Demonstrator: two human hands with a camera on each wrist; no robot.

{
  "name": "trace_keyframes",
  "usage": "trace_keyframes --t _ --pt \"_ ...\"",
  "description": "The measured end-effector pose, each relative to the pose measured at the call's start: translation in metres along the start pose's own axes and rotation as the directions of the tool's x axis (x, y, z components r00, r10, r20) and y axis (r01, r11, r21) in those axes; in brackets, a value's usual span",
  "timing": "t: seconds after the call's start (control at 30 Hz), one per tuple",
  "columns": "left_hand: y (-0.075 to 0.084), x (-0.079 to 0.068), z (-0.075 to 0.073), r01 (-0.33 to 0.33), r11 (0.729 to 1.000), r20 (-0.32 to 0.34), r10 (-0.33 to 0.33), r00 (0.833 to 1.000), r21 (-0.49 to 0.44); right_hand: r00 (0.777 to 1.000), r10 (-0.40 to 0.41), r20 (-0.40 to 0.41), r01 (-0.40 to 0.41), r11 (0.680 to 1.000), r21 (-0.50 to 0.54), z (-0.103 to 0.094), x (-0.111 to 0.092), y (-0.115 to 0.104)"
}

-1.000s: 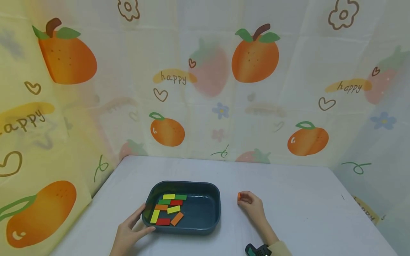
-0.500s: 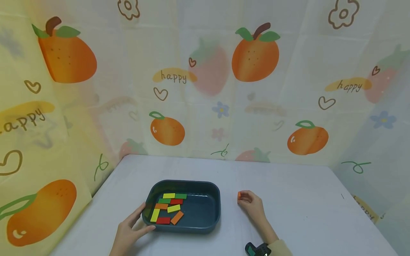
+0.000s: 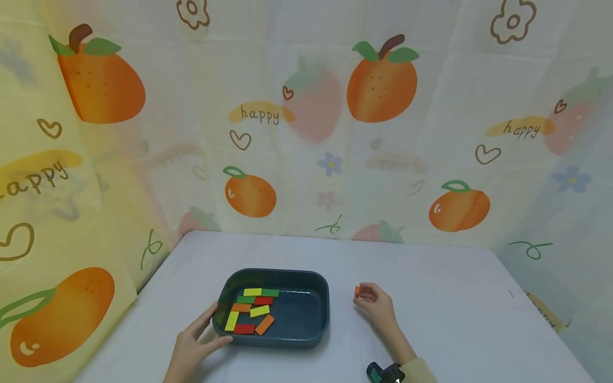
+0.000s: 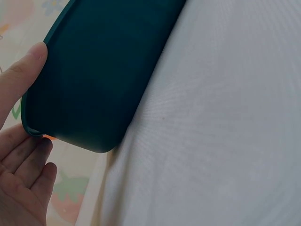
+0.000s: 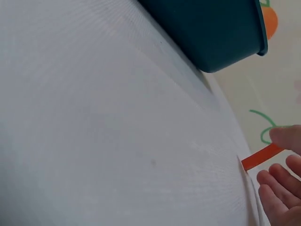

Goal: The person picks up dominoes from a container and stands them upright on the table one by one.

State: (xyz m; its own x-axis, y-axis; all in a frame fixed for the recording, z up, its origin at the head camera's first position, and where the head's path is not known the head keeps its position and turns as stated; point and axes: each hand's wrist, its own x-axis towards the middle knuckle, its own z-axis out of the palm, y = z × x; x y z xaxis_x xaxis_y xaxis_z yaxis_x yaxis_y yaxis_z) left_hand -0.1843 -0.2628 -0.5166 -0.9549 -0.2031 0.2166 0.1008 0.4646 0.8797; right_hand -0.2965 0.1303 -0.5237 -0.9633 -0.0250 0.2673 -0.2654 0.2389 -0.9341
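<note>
A dark teal rectangular tray (image 3: pixel 303 315) stands on the white table. My left hand (image 3: pixel 191 340) holds its left end, thumb at the near corner and fingers on the side wall. Inside lie several flat blocks: yellow (image 3: pixel 260 311), green (image 3: pixel 270 293), red (image 3: pixel 244 329) and orange (image 3: pixel 265 324), mostly grouped on the left. To the right of the tray, my right hand (image 3: pixel 379 306) pinches an orange block (image 3: pixel 357 292). In the right wrist view that block (image 5: pixel 259 157) is tilted, its lower end at the tabletop; part of it is hidden by the thumb.
White cloth covers the table (image 3: pixel 455 314). Behind it and at both sides hang fruit-printed curtains (image 3: pixel 306 202). A dark device (image 3: pixel 385 373) is worn at the right wrist.
My right hand's fingers have loosened and lifted slightly around the orange block. The left hand, the tray and the blocks in it stay as they were; the view shifts a little.
</note>
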Motion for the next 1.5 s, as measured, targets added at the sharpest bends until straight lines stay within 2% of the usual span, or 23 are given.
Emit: trace_keyframes --t 0.13,0.33,0.6,0.9,1.1,1.23,1.5 --pt "0.000 0.000 0.000 0.002 1.000 0.003 -0.002 1.000 0.004 1.000 -0.005 -0.020 0.005 1.000 0.005 -0.002 0.002 -0.006" --pt "0.001 0.001 0.000 0.006 1.000 0.008 -0.006 1.000 0.001 0.995 -0.090 -0.050 0.090 0.996 0.003 -0.004 0.008 -0.020" --pt "0.002 0.000 0.000 -0.005 1.000 0.001 0.005 1.000 0.001 0.979 -0.189 -0.078 0.191 0.981 0.023 0.005 0.014 -0.046" --pt "0.002 0.000 0.000 -0.009 1.000 0.006 0.009 1.000 0.001 0.983 -0.183 -0.008 0.183 0.978 0.099 0.014 0.014 -0.086" --pt "0.000 0.000 0.001 -0.016 1.000 -0.003 0.016 1.000 0.012 0.978 -0.206 0.025 0.203 0.975 0.088 0.023 0.009 -0.110" --pt "0.000 -0.001 0.001 -0.014 1.000 -0.007 0.014 1.000 0.021 0.971 -0.236 0.042 0.232 0.970 0.079 0.034 0.010 -0.114" --pt "-0.002 -0.002 0.002 -0.033 0.999 -0.016 0.034 0.999 0.022 0.952 -0.280 0.123 0.270 0.958 0.092 0.058 0.018 -0.089"
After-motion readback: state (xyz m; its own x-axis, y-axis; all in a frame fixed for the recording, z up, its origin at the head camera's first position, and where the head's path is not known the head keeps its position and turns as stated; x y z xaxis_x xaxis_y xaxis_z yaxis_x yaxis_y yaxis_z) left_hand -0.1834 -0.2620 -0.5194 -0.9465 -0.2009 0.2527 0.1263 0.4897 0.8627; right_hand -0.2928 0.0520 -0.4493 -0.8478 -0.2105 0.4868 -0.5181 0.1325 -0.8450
